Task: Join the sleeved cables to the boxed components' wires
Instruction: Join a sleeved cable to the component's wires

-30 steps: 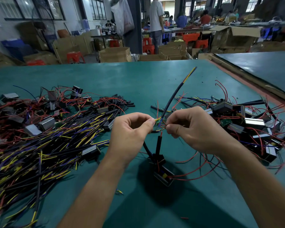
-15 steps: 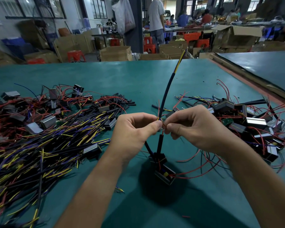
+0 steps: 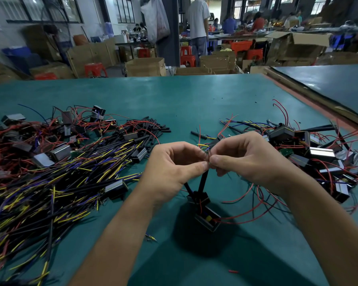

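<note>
Centre frame: my left hand [image 3: 170,168] and right hand [image 3: 246,159] both pinch fine wire ends [image 3: 208,154]. The boxed component [image 3: 207,220] hangs just below. Risk: its weight tugs the strands apart, or over-twisting snaps them.

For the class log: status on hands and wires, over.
Left hand and right hand both pinch the wire ends. Boxed component below them. No obstruction seen.
</note>
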### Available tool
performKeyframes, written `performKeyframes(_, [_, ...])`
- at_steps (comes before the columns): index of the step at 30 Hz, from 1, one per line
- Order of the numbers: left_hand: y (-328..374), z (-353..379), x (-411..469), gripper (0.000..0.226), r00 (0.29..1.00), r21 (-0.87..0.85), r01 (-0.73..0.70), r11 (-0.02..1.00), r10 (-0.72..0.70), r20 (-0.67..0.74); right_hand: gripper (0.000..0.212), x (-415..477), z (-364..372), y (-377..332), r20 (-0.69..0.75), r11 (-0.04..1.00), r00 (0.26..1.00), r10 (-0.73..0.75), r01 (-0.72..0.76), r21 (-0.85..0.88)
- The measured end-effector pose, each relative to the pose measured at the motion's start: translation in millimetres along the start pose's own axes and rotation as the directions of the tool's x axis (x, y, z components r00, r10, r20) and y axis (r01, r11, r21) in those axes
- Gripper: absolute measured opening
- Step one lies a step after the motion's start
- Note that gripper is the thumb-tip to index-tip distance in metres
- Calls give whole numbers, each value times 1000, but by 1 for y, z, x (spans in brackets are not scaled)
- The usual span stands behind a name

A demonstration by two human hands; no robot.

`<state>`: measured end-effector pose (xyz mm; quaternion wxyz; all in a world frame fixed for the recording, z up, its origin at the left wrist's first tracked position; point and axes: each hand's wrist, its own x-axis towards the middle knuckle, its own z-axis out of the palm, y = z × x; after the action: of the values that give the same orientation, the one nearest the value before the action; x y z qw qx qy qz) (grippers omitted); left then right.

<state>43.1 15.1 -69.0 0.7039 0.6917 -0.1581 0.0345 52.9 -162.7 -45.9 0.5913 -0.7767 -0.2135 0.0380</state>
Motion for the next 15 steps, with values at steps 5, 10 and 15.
performKeyframes(5, [-2,1,0,16,1000,23,15,1000,-15,-25,17,0,0,1,-10,999,1000,1,-1,33])
performKeyframes(10, [-2,2,0,16,999,38,39,999,-38,-33,18,1,-2,2,-10,999,1000,-7,8,49])
performKeyframes(15, [-2,3,0,16,998,52,57,997,-56,-30,19,2,-2,5,2,997,1000,5,-5,79])
